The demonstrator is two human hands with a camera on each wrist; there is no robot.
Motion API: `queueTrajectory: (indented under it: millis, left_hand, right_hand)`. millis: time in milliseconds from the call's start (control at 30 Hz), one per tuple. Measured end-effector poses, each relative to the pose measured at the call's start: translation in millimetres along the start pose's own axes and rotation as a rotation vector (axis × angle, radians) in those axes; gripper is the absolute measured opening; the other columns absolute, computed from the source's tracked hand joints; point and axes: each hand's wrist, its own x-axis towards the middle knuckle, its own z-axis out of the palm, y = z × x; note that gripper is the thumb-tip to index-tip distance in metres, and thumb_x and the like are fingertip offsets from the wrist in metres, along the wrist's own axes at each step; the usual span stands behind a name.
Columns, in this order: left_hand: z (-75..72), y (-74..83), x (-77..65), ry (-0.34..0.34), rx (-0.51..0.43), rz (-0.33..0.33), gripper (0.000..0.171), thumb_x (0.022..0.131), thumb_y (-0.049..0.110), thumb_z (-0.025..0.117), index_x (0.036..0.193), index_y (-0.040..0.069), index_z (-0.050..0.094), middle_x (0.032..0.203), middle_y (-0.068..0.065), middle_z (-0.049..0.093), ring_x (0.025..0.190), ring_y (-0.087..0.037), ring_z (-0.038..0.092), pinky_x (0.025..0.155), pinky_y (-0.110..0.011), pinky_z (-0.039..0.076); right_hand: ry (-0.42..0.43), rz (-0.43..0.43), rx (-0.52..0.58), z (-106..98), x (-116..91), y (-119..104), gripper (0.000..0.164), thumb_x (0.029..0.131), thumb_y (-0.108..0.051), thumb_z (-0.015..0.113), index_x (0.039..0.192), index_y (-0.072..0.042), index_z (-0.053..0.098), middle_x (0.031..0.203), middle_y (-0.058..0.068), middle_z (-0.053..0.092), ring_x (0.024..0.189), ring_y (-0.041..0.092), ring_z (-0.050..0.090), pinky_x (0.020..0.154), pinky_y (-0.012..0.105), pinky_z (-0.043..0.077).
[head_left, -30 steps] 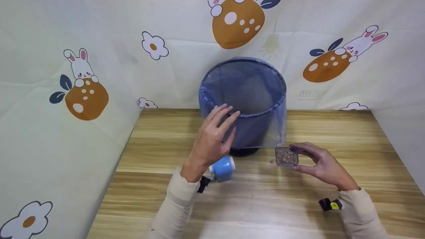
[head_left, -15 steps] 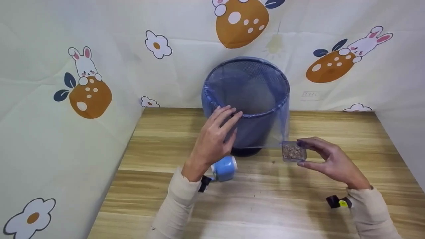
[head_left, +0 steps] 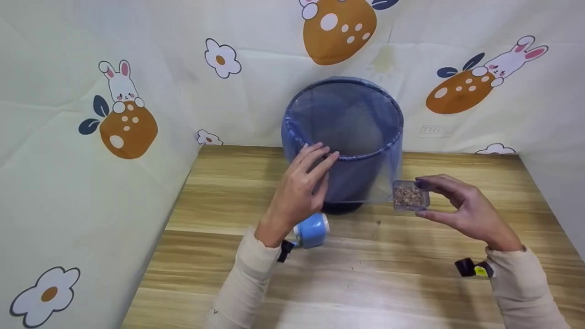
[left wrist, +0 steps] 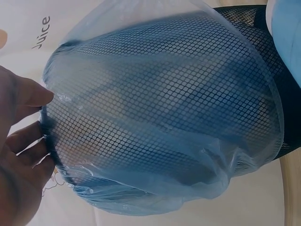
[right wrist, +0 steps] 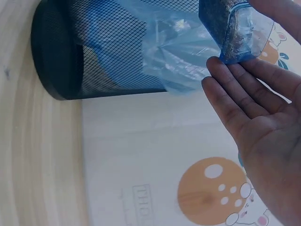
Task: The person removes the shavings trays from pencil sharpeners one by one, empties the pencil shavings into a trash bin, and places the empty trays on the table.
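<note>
A black mesh waste bin [left wrist: 164,94] stands at the back, its rim wrapped by a translucent blue plastic bag [head_left: 393,178] whose edge hangs down outside. My left hand [head_left: 301,183] rests at the near rim, fingers loosely extended over it. In the right wrist view, my right hand [right wrist: 263,99] holds a small clear plastic box [right wrist: 235,33] between thumb and fingers. Brown bits [head_left: 408,195] fill the box, whose top is open in the head view. It is right of the bin, below rim height, beside the bag's hanging corner.
A blue thing with white ends [head_left: 313,230] lies on the wooden table [head_left: 365,283] in front of the bin, close to my left wrist. Small dark specks [head_left: 378,222] dot the tabletop. A printed cloth [head_left: 256,100] rises right behind the bin.
My right hand has moved the box right and upward, away from the table front. The left hand stays at the rim while the whole view shifts slightly.
</note>
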Motion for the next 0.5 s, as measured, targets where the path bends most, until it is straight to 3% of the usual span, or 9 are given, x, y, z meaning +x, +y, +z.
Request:
queueTrajectory:
  millis: [500]
  left_hand:
    - [0.6, 0.0, -0.3, -0.001, -0.032, -0.011, 0.037, 0.087, 0.004, 0.054, 0.124, 0.005, 0.060, 0.124, -0.013, 0.056, 0.128, -0.023, 0.043, 0.112, -0.042, 0.027]
  right_hand:
    - [0.004, 0.003, -0.103, -8.2, 18.9, -20.3, 0.061, 0.070, 0.008, 0.075, 0.126, -0.001, 0.054, 0.118, 0.016, 0.059, 0.111, 0.010, 0.056, 0.095, 0.014, 0.042]
